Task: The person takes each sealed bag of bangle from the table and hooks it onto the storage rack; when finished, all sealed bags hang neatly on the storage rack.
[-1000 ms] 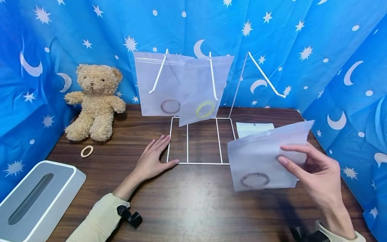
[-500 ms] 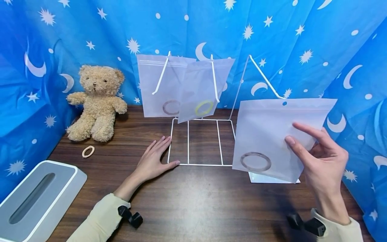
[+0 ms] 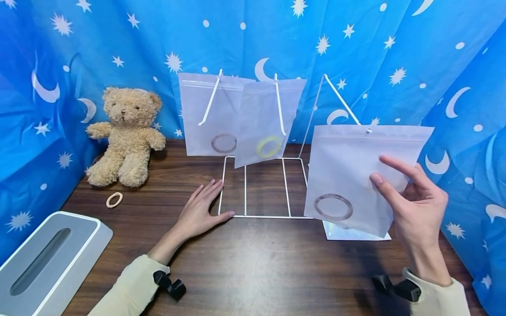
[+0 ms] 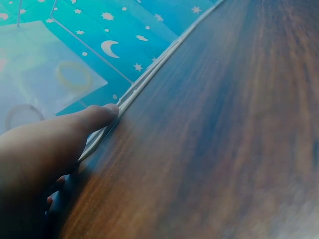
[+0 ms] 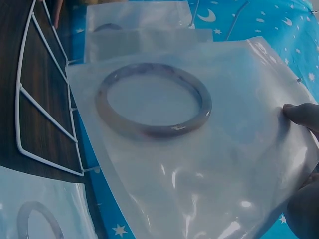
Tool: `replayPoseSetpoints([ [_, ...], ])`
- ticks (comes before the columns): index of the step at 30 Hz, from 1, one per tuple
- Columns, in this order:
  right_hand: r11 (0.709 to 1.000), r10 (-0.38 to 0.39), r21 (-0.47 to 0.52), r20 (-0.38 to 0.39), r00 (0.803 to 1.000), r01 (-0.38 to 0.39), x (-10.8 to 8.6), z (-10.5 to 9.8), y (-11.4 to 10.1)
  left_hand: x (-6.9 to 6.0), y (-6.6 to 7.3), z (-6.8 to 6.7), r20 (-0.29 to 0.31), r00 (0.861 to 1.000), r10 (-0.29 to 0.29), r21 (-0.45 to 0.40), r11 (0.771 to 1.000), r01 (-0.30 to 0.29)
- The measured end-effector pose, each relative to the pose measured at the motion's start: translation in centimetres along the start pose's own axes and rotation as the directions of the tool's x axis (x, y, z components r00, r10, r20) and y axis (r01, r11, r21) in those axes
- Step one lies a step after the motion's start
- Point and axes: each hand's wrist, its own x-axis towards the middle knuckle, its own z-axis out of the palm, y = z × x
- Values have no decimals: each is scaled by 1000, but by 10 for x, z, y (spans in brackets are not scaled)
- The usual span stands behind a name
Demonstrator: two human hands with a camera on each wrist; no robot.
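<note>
My right hand (image 3: 421,206) pinches the right side of a translucent zip bag (image 3: 348,166) between thumb and fingers. A greyish-brown bangle (image 5: 167,131) lies inside the bag. At the bag's top hole, the white tip of the rack's right hook (image 3: 341,98) shows; most of that hook's front end is hidden behind the bag. My left hand (image 3: 199,210) rests at the left front corner of the white wire rack (image 3: 269,217), fingers extended, thumb on the front wire. Two similar bags hang on the other hooks: a left bag (image 3: 205,109) with a brownish bangle and a middle bag (image 3: 262,109) with a yellow one.
Another bag (image 3: 356,232) lies on the table beneath the held one, mostly covered in the head view. To the left sit a teddy bear (image 3: 126,131), a small pale wooden ring (image 3: 114,200) and a grey-topped tissue box (image 3: 79,228). A blue star-patterned curtain (image 3: 284,35) surrounds the table.
My right hand has raised the bag from low over the table to the right hook, where its hole now meets the hook's tip. The left hand stays on the rack.
</note>
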Motion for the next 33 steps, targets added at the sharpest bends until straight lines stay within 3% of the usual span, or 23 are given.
replayPoseSetpoints([
  [9, 989, 140, 40, 28, 990, -141, 17, 8, 20, -1, 0, 0, -11, 1000, -1, -4, 1000, 1],
  [23, 944, 247, 221, 13, 969, -244, 82, 28, 79, 0, -2, 2, -10, 1000, -2, -3, 1000, 2],
  [33, 922, 351, 179, -7, 936, -344, 114, 38, 94, 0, -1, 1, -18, 1000, -5, 1, 1000, 5],
])
